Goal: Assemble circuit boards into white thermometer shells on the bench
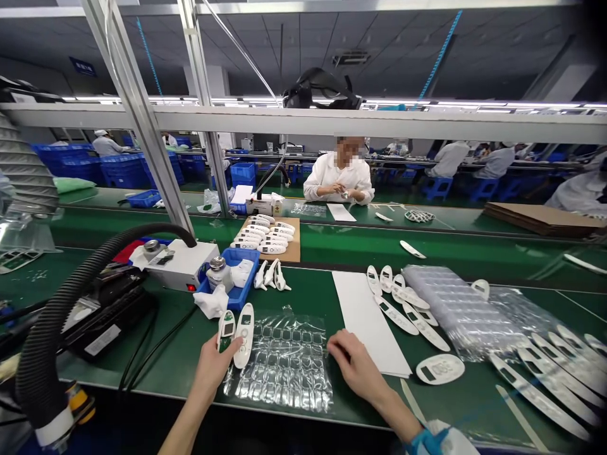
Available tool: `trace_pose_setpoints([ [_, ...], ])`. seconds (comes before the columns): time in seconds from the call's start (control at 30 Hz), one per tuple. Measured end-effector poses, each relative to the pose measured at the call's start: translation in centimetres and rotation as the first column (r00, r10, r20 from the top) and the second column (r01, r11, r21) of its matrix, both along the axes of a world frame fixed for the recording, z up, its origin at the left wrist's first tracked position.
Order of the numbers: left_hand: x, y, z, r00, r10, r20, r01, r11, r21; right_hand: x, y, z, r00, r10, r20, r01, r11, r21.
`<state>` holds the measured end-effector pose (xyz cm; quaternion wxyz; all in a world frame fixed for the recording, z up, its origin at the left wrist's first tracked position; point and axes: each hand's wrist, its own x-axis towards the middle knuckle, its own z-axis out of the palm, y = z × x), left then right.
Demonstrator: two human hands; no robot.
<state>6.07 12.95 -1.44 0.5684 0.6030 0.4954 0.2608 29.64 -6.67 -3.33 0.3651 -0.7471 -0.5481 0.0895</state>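
Note:
My left hand [214, 365] is closed around two white thermometer-like devices [237, 332], held upright side by side at the left edge of a clear plastic blister tray [284, 366]. My right hand [353, 366] rests at the tray's right edge, fingers curled down onto the plastic; whether they pinch anything is unclear. A white sheet [367, 319] lies just right of the tray. Several white face plates [403, 306] lie beyond it.
A blue bin [237, 278] with a small bottle, a white box unit [183, 262] and a black ribbed hose [57, 316] sit at left. A stack of clear trays [455, 309] and long white strips [545, 373] lie at right. A person in white [339, 180] works opposite, behind a board of devices [268, 237].

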Motion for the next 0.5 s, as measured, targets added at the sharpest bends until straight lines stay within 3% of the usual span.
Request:
trace_pose_setpoints([
  [0.1,0.0,0.2,-0.1,1.0,0.011,0.013,-0.011,1.0,-0.013,0.5,1.7,-0.2,0.99,-0.132,-0.059,0.133,0.991,0.016],
  [0.27,-0.2,0.4,-0.3,0.999,0.024,0.037,-0.022,0.999,-0.045,-0.4,1.6,-1.0,0.995,-0.04,0.092,0.047,0.996,-0.072],
  [0.5,-1.0,0.8,0.1,0.998,0.057,0.014,-0.056,0.996,-0.067,0.8,1.6,0.4,0.997,-0.079,-0.002,0.078,0.989,-0.125],
])
